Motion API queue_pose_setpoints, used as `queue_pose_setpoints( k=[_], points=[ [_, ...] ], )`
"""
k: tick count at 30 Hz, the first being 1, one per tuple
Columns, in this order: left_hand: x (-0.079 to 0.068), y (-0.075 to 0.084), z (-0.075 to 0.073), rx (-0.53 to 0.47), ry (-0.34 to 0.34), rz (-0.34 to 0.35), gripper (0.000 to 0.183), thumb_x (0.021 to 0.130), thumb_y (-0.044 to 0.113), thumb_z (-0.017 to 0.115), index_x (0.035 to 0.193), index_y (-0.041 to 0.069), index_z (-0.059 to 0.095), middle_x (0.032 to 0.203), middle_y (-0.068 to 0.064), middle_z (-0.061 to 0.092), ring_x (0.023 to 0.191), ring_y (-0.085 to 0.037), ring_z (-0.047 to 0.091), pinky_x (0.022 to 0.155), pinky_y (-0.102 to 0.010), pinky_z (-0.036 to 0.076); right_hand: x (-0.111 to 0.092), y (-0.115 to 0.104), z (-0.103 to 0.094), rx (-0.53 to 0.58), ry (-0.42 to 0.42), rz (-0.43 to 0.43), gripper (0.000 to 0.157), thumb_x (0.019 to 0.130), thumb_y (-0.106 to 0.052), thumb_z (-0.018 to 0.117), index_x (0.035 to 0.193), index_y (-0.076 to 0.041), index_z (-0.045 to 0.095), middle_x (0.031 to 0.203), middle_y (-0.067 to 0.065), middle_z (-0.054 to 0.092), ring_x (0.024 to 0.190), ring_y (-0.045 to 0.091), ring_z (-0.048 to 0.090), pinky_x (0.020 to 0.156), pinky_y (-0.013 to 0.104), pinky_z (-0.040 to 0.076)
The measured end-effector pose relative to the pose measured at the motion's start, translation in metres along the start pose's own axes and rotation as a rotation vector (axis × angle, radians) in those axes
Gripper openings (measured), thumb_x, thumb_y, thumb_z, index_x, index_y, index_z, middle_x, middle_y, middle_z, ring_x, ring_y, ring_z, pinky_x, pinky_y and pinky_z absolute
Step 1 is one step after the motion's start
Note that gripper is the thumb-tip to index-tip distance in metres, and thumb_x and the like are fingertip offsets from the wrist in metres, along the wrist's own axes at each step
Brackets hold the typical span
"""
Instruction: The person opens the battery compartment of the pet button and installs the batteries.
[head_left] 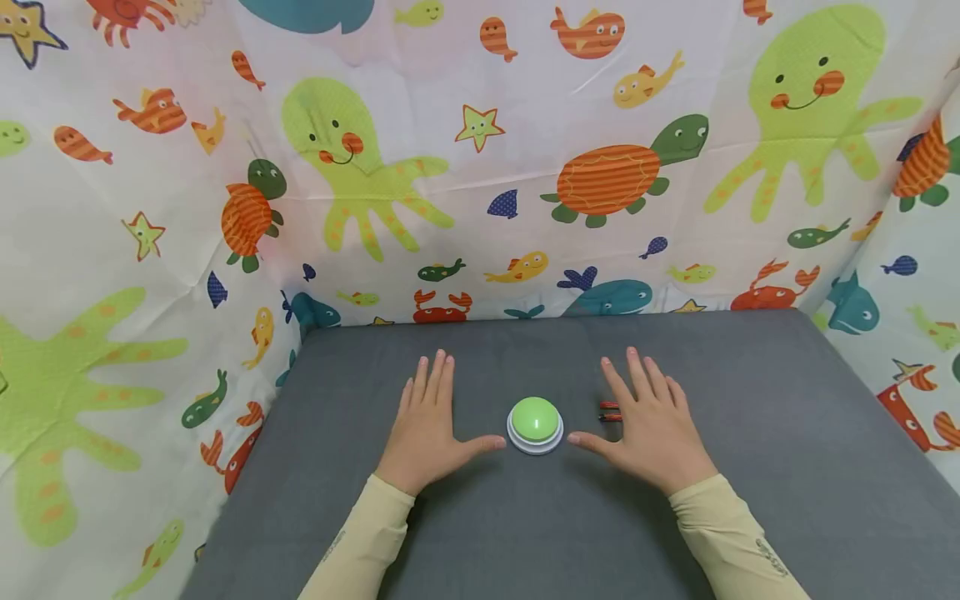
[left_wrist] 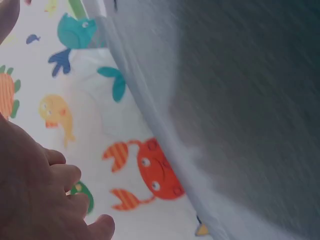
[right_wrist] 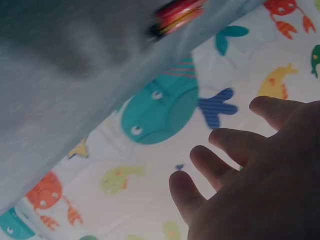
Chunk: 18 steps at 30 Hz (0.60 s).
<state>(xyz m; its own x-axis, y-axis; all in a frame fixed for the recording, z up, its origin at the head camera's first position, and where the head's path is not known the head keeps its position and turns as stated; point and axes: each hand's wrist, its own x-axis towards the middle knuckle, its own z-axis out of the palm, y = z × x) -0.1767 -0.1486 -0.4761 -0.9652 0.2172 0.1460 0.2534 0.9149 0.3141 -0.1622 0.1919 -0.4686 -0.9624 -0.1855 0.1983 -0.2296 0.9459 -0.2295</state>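
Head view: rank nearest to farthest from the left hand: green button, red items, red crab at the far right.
1. Green button: just right of the left hand.
2. Red items: past the button, partly hidden by the right hand.
3. Red crab: far right, on the cloth.

Grey table [head_left: 495,533]: you face a flat, plain, dark top, its far right corner rounded.
Green button [head_left: 535,423]: you have it upright near the middle, domed, on a round white base [head_left: 533,447].
Red pieces [head_left: 610,405]: two small ones lie side by side to your right of the button, partly hidden.
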Motion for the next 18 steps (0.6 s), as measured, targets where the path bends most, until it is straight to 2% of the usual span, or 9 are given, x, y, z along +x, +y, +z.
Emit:
queue_pose_setpoints(
  k=[3, 9, 14, 18],
  points=[
    [0.005, 0.012, 0.004, 0.01, -0.015, 0.028, 0.143, 0.075, 0.096, 0.066, 0.175, 0.014, 0.007, 0.184, -0.004, 0.003, 0.171, -0.032, -0.002, 0.136, -0.06, 0.015, 0.007, -0.012, 0.003, 0.004, -0.003, -0.02, 0.127, 0.079, -0.098, 0.057, 0.172, -0.016, 0.031, 0.178, 0.025, 0.022, 0.163, 0.053, 0.022, 0.126, 0.075, 0.024],
    [0.016, 0.035, 0.017, 0.009, -0.042, 0.117, 0.143, 0.075, 0.096, 0.066, 0.175, 0.013, 0.008, 0.184, -0.005, 0.006, 0.171, -0.033, 0.001, 0.135, -0.06, 0.02, 0.018, -0.031, 0.009, 0.03, 0.012, -0.061, 0.122, 0.08, -0.092, 0.064, 0.171, -0.015, 0.035, 0.177, 0.025, 0.026, 0.161, 0.053, 0.028, 0.124, 0.074, 0.029],
    [0.02, 0.051, 0.028, -0.054, -0.091, 0.202, 0.138, 0.077, 0.09, 0.071, 0.175, 0.014, 0.01, 0.184, -0.004, 0.008, 0.171, -0.033, 0.005, 0.133, -0.06, 0.025, 0.021, -0.042, 0.018, 0.134, -0.061, -0.095, 0.12, 0.083, -0.091, 0.062, 0.171, -0.016, 0.033, 0.178, 0.022, 0.028, 0.16, 0.05, 0.033, 0.123, 0.075, 0.031],
    [0.019, 0.057, 0.033, -0.068, -0.134, 0.255, 0.135, 0.081, 0.087, 0.071, 0.175, 0.014, 0.01, 0.184, -0.003, 0.009, 0.171, -0.03, 0.009, 0.133, -0.055, 0.028, 0.023, -0.048, 0.025, 0.226, -0.119, -0.138, 0.113, 0.088, -0.085, 0.064, 0.169, -0.011, 0.037, 0.173, 0.02, 0.039, 0.155, 0.048, 0.045, 0.119, 0.075, 0.037]
  ],
)
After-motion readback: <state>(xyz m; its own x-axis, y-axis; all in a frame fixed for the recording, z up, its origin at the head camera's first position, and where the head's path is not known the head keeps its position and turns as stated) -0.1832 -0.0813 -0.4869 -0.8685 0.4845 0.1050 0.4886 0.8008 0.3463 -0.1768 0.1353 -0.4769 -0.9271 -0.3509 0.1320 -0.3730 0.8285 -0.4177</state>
